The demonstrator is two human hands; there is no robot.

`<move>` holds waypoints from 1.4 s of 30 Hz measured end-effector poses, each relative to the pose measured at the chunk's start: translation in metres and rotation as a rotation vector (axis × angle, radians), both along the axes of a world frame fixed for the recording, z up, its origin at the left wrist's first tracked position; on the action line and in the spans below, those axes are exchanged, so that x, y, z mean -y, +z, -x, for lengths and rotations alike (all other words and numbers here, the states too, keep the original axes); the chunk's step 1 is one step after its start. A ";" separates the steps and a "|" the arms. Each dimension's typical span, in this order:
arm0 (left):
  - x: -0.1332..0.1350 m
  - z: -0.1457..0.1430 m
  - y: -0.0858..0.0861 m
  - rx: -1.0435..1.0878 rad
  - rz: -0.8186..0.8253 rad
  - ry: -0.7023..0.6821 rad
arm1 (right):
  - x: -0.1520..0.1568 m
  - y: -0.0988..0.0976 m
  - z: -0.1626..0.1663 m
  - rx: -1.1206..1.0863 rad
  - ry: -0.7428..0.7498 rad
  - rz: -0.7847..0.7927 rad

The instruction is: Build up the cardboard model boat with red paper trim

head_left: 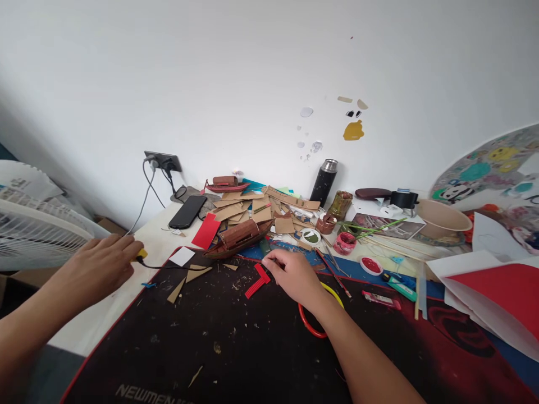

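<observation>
my right hand has curled fingers just beside the red ridged strips on the black mat, and i cannot tell if it grips one; my left hand is closed around a yellow tool. the strips are probably light and easily crushed, so it seems better to take them by the edges. on the mat i can read "newmen", further letters are unclear.

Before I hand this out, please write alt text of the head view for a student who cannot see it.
Right hand at red ribbed pieces on a dark mat; left hand holding a yellow corded object. A brown model boat and cardboard scraps lie behind.
</observation>
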State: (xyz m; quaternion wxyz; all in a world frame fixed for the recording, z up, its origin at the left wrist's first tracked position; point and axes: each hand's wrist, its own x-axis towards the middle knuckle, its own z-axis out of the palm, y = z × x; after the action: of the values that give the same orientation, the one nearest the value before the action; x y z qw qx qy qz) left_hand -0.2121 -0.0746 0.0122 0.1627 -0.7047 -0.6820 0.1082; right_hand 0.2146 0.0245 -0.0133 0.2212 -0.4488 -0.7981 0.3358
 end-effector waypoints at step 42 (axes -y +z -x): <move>-0.031 -0.215 0.032 -0.171 -0.430 -0.876 | 0.002 -0.016 0.012 -0.757 0.114 0.476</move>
State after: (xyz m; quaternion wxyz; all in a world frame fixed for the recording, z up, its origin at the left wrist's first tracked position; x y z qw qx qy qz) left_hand 0.0027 -0.0432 0.0447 0.3901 -0.8641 -0.3130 -0.0562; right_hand 0.2024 0.0225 -0.0289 0.3694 -0.2879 -0.5850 0.6622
